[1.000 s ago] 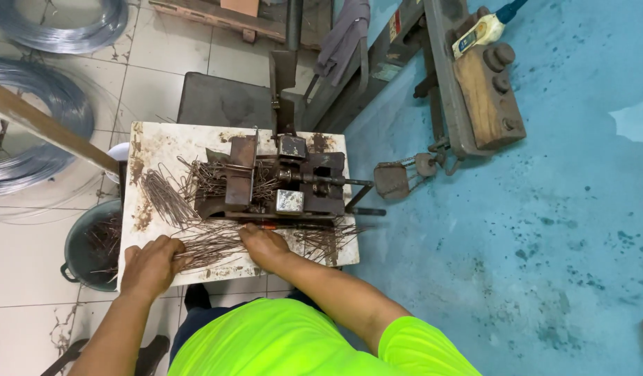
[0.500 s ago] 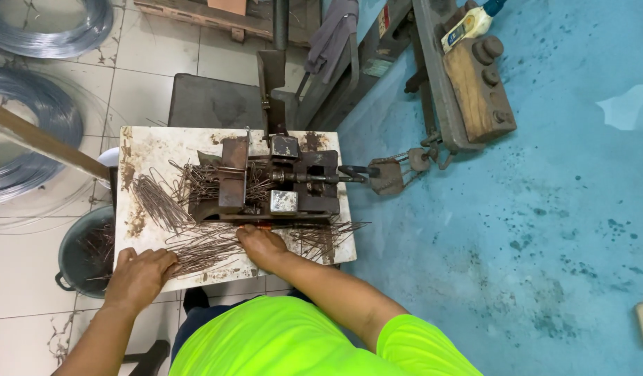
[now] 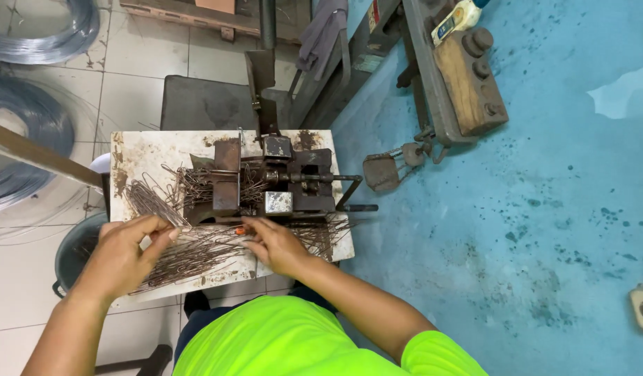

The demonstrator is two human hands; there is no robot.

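- A loose bundle of thin, rusty-brown bent wire pieces [image 3: 196, 254] is gripped at the lower left of the frame by the left hand [image 3: 126, 254]; the fingers are curled partly closed over the left end of the bundle, thumb on top.
- The right hand [image 3: 276, 244], just below the middle of the frame, is laid flat on the same bundle with fingers spread and not closed; whether any single wire is pinched under it cannot be told.
- A small orange object is seen at the right hand's fingertips, too small to be identified.
- The bundle is spread along the near edge of the stained white work board [image 3: 147, 150], with both hands on it.
- As a judgement, a good share of the work appears done: many bent pieces are heaped on the board, some at its left side, more tangled around the machine, and 1 further mass apparently in the dark round bucket [image 3: 74, 251] under the board's left edge.
- More appears left: 2 coils of grey wire [image 3: 29, 139] lie on the tiled floor at the upper left.
- The rusty dark metal bending machine [image 3: 276, 184] stands at the board's centre, untouched by either hand.
- Both forearms are reached forward from the bottom of the frame, the left nearly straight, the right angled in from the lower right above the bright yellow-green shirt [image 3: 294, 341].
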